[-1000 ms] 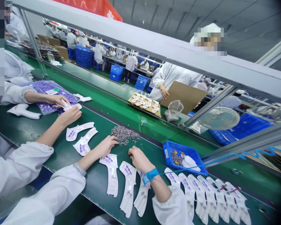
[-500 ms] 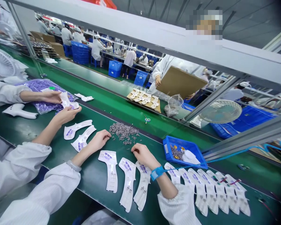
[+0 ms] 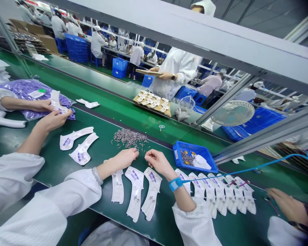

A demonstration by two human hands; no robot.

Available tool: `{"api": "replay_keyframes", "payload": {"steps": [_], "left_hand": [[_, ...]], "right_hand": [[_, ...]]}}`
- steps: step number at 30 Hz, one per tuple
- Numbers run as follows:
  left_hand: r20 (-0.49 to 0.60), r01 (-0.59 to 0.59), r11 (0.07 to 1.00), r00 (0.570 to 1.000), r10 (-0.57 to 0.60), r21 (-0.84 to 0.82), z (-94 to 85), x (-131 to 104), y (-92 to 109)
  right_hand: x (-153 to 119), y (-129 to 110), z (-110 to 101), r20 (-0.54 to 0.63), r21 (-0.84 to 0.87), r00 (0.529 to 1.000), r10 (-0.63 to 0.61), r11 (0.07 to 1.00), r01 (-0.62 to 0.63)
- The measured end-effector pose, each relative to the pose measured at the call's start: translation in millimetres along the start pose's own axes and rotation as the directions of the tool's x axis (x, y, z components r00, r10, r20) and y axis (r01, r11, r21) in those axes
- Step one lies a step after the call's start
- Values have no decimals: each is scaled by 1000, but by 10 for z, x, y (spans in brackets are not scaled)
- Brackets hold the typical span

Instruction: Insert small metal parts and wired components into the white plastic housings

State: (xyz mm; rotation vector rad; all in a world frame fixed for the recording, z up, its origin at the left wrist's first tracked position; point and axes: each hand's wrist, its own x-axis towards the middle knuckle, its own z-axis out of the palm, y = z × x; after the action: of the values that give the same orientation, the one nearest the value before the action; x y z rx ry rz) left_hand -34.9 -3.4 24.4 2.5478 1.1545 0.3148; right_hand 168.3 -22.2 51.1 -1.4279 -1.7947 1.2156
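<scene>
Left hand [image 3: 123, 160]: fingers narrow and bunched at the near edge of the pile, can't tell if a tiny part is between them
Right hand [image 3: 160, 164]: thumb and fingertips pinched narrow, just beside the left fingertips but not touching them; can't make out anything in the grip, tbh
Screw-like bits [image 3: 129, 137]: loose heap just beyond the left fingertips, a few strays toward the right ones
Near shells: left one [image 3: 118, 191] is partly under the left wrist, middle one [image 3: 136, 177] and right one [image 3: 152, 186] lie on the near side of the fingertips. Purple pieces are in; I'd say metal bits are seated partway down the middle and right ones, left one's too unclear to call
Blue tray [image 3: 190, 167]: right of the right fingers, more little parts plus a white bag
Shell row [image 3: 221, 197]: past the right wrist, purple pieces in, wires [image 3: 243, 183] only on the far few, so wiring looks partial at best
Left pair: shells [image 3: 77, 136] left of the left fingers, purple pieces in, no metal bits I can see
Co-worker's hands [image 3: 51, 121]: farther left, holding a white part by the purple bag [image 3: 12, 89]
</scene>
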Motion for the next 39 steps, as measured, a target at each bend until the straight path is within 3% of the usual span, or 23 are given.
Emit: {"api": "replay_keyframes", "payload": {"steps": [5,10,13,16,18,21,26,29,32,35,39], "left_hand": [[-13,20,999,1000,-20,38,16,-14,43],[-93,67,996,993,-72,-52,-85,-101,4],[-171,78,985,980,-105,-156,-207,-268,-30],[-206,115,951,962,-179,-288,-290,-555,-35],[-199,157,853,937,-289,-498,-289,-785,-25],[-148,184,599,875,-461,-779,-207,-1117,-1],[-81,233,429,798,-598,-873,-1,-1501,135],[-148,241,514,783,-604,-823,91,-1605,333],[-299,202,715,808,-508,-669,165,-1637,563],[-395,117,866,855,-337,-486,238,-1637,729],[-431,93,913,860,-275,-398,300,-1633,795]], "right_hand": [[-130,-48,-7,14,67,1000,-1,998,0],[-272,-126,38,-29,-57,994,-102,993,100],[-345,-171,88,-35,-131,979,-199,973,193],[-396,-207,180,20,-140,984,-179,974,180],[-417,-231,263,74,-118,990,-124,984,132],[-429,-274,392,143,-81,986,-81,992,93],[-401,-340,529,179,-95,973,-145,982,164],[-378,-365,575,169,-133,964,-207,964,231],[-358,-393,637,284,-59,955,-89,992,110],[-319,-422,718,419,-33,907,30,999,-18],[-227,-438,806,538,-67,835,114,993,-93]]}}
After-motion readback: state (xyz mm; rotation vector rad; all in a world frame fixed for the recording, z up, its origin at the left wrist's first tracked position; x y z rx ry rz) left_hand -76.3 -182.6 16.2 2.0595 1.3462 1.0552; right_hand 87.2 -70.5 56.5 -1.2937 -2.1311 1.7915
